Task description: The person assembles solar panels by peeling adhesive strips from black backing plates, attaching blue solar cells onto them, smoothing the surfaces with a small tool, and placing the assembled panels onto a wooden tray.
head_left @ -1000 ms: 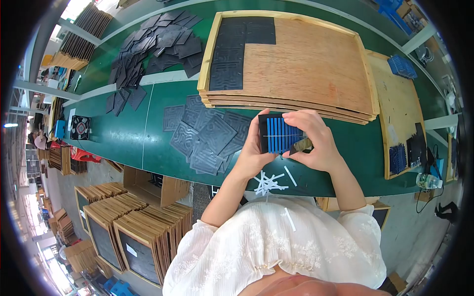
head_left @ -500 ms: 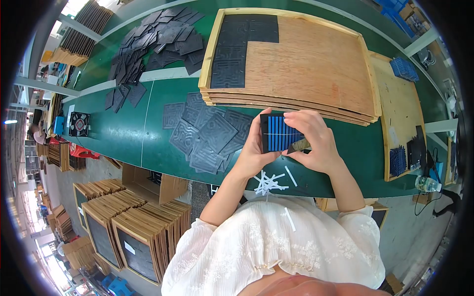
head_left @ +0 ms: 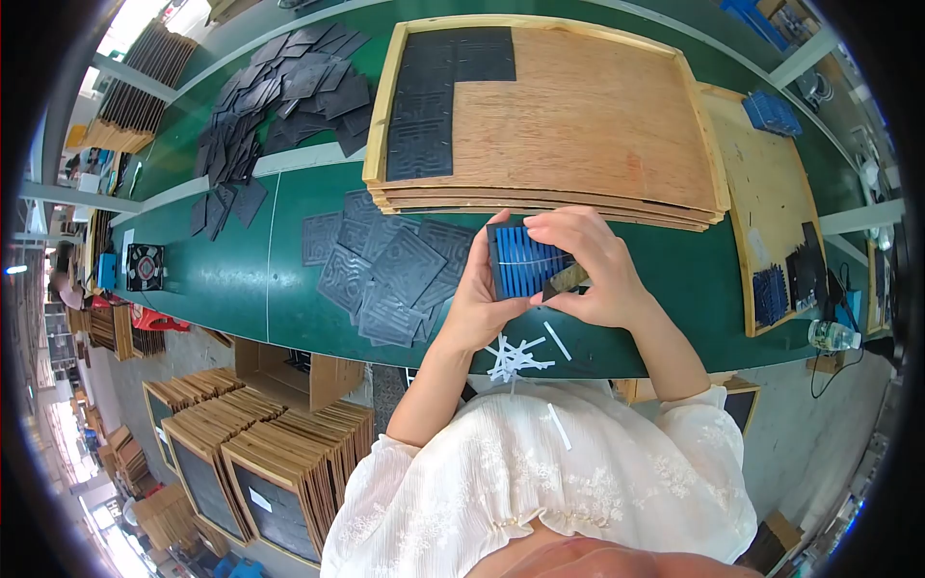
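Both hands hold a small black square panel with blue strips and a thin pale line across them, like a small solar panel [head_left: 520,262], above the table's front edge. My left hand [head_left: 472,306] grips its left side, thumb along the lower edge. My right hand [head_left: 599,265] closes on its right side, fingers over the top edge. A tan piece [head_left: 567,280] shows by the right thumb; how it is attached I cannot tell. Thin white strips [head_left: 517,358] lie below the hands. Left of them is a loose pile of dark square plates [head_left: 405,265] with line patterns.
A stacked wooden tray [head_left: 578,125] behind the hands has dark plates along its left side. More dark plates [head_left: 299,87] are heaped at back left. A wooden board [head_left: 747,183] with blue pieces stands at right, near a bottle [head_left: 833,335]. Wooden frames [head_left: 279,462] stand below left.
The view has shifted slightly, so the table and tray sit further left. Both hands keep their grip on the panel, which is tilted a little differently.
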A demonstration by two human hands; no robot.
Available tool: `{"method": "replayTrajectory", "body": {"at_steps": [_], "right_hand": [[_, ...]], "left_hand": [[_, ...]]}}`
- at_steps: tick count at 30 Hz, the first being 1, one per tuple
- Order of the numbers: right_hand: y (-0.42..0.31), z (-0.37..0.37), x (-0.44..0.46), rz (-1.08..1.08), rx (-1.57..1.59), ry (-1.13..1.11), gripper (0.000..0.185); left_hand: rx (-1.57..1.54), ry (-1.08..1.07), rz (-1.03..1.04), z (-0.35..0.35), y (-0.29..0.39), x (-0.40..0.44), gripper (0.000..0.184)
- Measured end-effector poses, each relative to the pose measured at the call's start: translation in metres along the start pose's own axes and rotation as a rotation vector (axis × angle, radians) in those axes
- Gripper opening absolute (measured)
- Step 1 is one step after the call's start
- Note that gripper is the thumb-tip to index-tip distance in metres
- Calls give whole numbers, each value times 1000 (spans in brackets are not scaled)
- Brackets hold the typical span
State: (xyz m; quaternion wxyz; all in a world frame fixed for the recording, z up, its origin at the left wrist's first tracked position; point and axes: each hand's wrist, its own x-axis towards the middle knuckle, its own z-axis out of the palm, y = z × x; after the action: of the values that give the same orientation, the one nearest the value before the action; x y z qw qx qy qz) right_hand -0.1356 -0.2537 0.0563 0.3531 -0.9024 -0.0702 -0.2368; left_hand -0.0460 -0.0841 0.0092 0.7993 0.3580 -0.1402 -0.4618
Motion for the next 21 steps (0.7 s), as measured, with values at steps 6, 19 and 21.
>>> {"method": "replayTrajectory", "body": {"at_steps": [6, 19, 21], "right_hand": [[2, 1, 1, -22, 50, 11, 75], [3, 2, 2, -21, 86, 22, 72], [3, 2, 2, -22, 84, 22, 72]], "left_hand": [[-56, -24, -4, -2, 0, 0, 106], [-51, -36, -19, 4, 3, 0, 104], [-59, -35, -19, 3, 3, 0, 105]]}}
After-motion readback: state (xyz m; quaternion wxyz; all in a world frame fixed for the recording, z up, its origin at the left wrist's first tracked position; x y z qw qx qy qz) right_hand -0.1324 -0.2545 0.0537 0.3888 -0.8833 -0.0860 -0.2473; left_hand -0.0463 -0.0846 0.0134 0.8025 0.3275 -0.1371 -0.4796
